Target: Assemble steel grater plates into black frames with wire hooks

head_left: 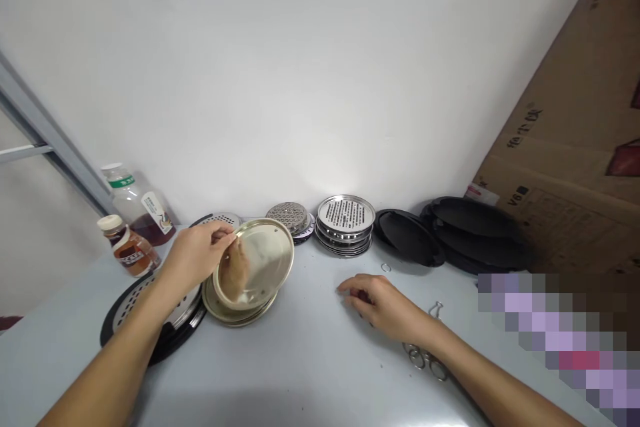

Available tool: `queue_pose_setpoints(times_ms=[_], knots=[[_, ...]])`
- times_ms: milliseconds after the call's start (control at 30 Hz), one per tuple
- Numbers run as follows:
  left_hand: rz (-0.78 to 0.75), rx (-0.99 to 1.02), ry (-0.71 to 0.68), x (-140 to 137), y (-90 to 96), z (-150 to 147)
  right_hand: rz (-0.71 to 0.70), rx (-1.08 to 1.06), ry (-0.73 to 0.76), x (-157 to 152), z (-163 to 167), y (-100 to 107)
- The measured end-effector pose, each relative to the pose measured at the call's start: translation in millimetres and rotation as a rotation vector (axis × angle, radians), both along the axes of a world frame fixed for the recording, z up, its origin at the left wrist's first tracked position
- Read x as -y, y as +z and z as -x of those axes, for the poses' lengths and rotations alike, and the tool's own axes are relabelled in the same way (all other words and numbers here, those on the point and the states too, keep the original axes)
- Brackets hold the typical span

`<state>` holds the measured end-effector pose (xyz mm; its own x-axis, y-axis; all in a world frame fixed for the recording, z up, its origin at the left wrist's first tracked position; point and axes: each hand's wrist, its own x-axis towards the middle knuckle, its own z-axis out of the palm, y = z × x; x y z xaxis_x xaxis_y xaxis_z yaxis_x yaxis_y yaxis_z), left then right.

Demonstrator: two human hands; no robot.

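Note:
My left hand (207, 247) is shut on the near-left rim of a shallow, gold-coloured round metal tray (270, 260). The tray is tilted up, and its shiny inside mirrors the fingers. Beneath it lie similar gold round trays (235, 320), partly hidden. My right hand (377, 300) hovers over or rests on the grey table (300, 360), its fingers loosely bent and apart, with nothing visible in them. Close to the right forearm lie metal rings (417, 357), partly covered by the arm. A single small ring (386, 267) lies beyond the right hand.
Perforated metal discs (346, 215) are stacked by the wall, with smaller grates (287, 215) beside them. Black round pans (407, 237) stand right. At left are a black-rimmed perforated plate (125, 307), a brown-liquid bottle (131, 247) and a larger bottle (137, 203). A cardboard box (565, 147) stands right.

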<state>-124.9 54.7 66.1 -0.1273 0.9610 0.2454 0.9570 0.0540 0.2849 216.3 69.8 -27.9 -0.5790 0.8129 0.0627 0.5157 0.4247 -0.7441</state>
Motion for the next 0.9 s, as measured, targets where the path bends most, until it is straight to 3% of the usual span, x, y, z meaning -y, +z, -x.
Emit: queue_pose_setpoints(times_ms=[100, 233, 333, 633, 767, 900], knots=[[0.024, 0.069, -0.121, 11, -10.7, -42, 0.101, -0.069, -0.089, -12, -10, -3], [0.128, 0.103, -0.33, 20, -45.7, -107, 0.167, -0.135, -0.182, -28, -24, -11], [0.161, 0.083, -0.377, 17, -67.7, -132, 0.202, -0.107, -0.177, -31, -28, -11], [0.114, 0.007, -0.333, 0, -92.8, -136, -0.127, 0.057, -0.036, -16, -17, 5], [0.075, 0.044, -0.343, -5, -101.3, -135, -0.114, 0.125, -0.021, -12, -17, 6], [0.104, 0.121, -0.423, 13, -102.6, -123, -0.086, 0.135, 0.086, -4, -22, 10]])
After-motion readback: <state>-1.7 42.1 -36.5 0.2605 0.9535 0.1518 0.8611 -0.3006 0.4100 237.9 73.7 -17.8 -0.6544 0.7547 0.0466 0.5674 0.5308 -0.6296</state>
